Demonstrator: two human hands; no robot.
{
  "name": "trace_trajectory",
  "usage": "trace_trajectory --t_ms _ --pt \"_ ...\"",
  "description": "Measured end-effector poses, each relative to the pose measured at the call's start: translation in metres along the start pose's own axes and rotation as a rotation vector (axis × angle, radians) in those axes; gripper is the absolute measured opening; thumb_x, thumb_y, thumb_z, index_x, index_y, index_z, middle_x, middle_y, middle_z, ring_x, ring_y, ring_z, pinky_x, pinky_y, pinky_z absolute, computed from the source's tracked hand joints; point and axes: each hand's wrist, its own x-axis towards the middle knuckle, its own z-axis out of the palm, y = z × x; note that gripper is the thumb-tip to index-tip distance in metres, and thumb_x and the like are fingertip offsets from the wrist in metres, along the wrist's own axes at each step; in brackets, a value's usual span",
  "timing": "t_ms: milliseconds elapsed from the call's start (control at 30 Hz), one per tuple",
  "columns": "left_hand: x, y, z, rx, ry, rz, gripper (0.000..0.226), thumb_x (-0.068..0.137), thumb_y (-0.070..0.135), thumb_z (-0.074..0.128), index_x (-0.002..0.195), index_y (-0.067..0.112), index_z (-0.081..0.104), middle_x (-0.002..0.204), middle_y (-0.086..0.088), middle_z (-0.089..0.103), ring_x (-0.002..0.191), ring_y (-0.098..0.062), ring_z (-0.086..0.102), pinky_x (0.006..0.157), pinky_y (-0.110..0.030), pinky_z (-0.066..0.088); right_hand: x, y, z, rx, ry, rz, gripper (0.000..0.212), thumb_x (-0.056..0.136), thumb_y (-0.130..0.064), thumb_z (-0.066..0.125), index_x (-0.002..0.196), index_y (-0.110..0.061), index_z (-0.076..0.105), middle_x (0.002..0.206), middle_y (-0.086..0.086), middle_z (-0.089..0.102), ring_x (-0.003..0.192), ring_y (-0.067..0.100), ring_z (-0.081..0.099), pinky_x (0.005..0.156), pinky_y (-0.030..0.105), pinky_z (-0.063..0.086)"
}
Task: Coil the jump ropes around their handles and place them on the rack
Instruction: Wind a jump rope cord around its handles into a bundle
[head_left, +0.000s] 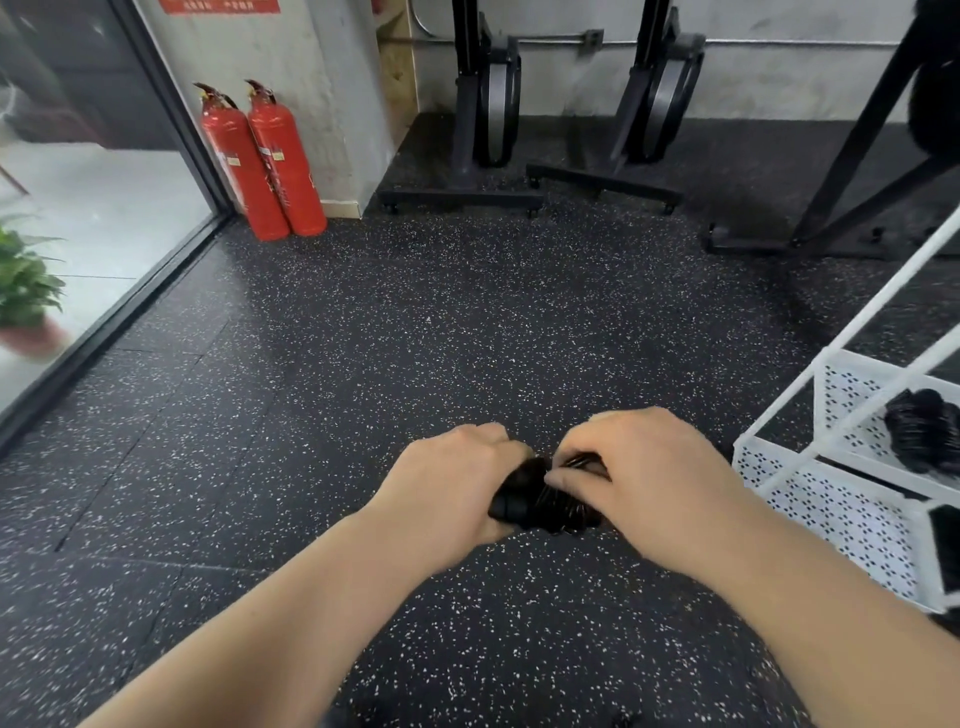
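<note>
Near the centre of the view, low above the speckled floor, the jump rope sits between both hands as a tight black bundle. The left hand has its grip clenched around the handle end, likely to steady the handles as a core for winding. The right hand has its grip pinched on strands at the top of the coil, with thumb and fingertips pressing them down. I judge this is to tuck in the last turns so they cannot spring loose. No slack rope shows on the floor, so the winding looks nearly done. To the right, near the hands, stands the white rack. Another coiled bundle lies on one of its perforated trays. With the rack that close, placing this rope should take only a short reach to the right.
</note>
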Motion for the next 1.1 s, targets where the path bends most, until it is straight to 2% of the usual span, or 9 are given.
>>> trace_trajectory --t_ms 100,200,333,467,567,800,900,967,1100 --pt "-0.001 0.001 -0.001 0.004 0.046 0.092 0.043 0.088 0.048 0.079 0.120 0.043 0.052 0.111 0.016 0.048 0.111 -0.009 0.055 0.083 -0.036 0.057 0.006 0.020 -0.005 0.231 -0.100 0.037 0.009 0.092 -0.055 0.075 0.094 -0.046 0.076 0.081 -0.022 0.071 0.078 -0.001 0.064 0.076 0.030 0.054" --pt "0.000 0.001 -0.002 0.005 0.046 0.137 0.053 0.088 0.051 0.081 0.130 0.047 0.050 0.119 0.018 0.049 0.114 -0.008 0.050 0.087 -0.034 0.055 0.012 0.032 -0.007 0.374 -0.173 0.035 0.003 0.090 -0.050 0.080 0.091 -0.047 0.079 0.085 -0.023 0.074 0.081 0.001 0.067 0.082 0.034 0.057" --pt "-0.001 -0.001 -0.007 0.012 0.037 0.200 0.059 0.087 0.050 0.083 0.136 0.046 0.050 0.123 0.021 0.051 0.111 -0.007 0.048 0.092 -0.033 0.053 0.015 0.036 -0.005 0.450 -0.190 0.007 0.005 0.087 -0.046 0.085 0.090 -0.044 0.080 0.087 -0.017 0.076 0.080 0.005 0.069 0.085 0.040 0.058" --pt "-0.003 0.003 -0.011 -0.048 0.028 0.264 0.055 0.087 0.044 0.083 0.134 0.041 0.054 0.119 0.022 0.052 0.105 -0.006 0.044 0.097 -0.029 0.048 0.015 0.036 -0.008 0.548 -0.146 0.011 0.017 0.080 -0.040 0.092 0.091 -0.035 0.080 0.088 -0.019 0.077 0.079 0.003 0.072 0.082 0.030 0.058" --pt "-0.005 0.006 -0.018 -0.191 0.028 0.251 0.050 0.088 0.041 0.082 0.130 0.041 0.056 0.115 0.023 0.052 0.106 -0.005 0.044 0.098 -0.030 0.047 0.014 0.040 -0.013 0.673 -0.168 0.016 0.017 0.080 -0.036 0.091 0.093 -0.030 0.082 0.092 -0.013 0.079 0.085 0.005 0.073 0.083 0.025 0.052" --pt "-0.014 0.016 -0.038 -0.774 0.006 0.034 0.060 0.079 0.032 0.095 0.128 0.043 0.063 0.115 0.019 0.067 0.108 -0.003 0.065 0.096 -0.025 0.052 0.015 0.042 -0.016 1.053 -0.181 0.176 0.024 0.099 -0.040 0.072 0.096 -0.018 0.081 0.098 0.005 0.079 0.091 0.018 0.071 0.095 0.044 0.047" --pt "-0.012 0.017 -0.039 -0.875 0.052 -0.063 0.060 0.081 0.037 0.093 0.132 0.044 0.061 0.118 0.024 0.071 0.108 0.003 0.067 0.095 -0.019 0.054 0.020 0.038 0.006 0.964 -0.085 0.254 0.023 0.104 -0.013 0.058 0.094 -0.011 0.079 0.098 0.011 0.080 0.102 0.032 0.072 0.108 0.053 0.046" --pt "-0.009 0.016 -0.036 -0.935 0.108 -0.140 0.060 0.083 0.037 0.091 0.134 0.042 0.059 0.118 0.024 0.073 0.108 0.005 0.069 0.093 -0.016 0.054 0.022 0.029 0.022 0.900 -0.019 0.339 0.029 0.107 -0.011 0.050 0.090 -0.006 0.073 0.083 0.015 0.076 0.079 0.028 0.068 0.098 0.049 0.053" --pt "0.002 0.007 -0.029 -1.165 0.171 -0.286 0.040 0.092 0.019 0.085 0.126 0.027 0.066 0.107 0.011 0.079 0.090 0.000 0.072 0.075 -0.017 0.055 0.020 0.006 0.042 0.739 -0.099 0.262 0.034 0.113 -0.040 0.045 0.090 -0.033 0.069 0.063 -0.004 0.064 0.052 0.010 0.051 0.056 0.030 0.044"
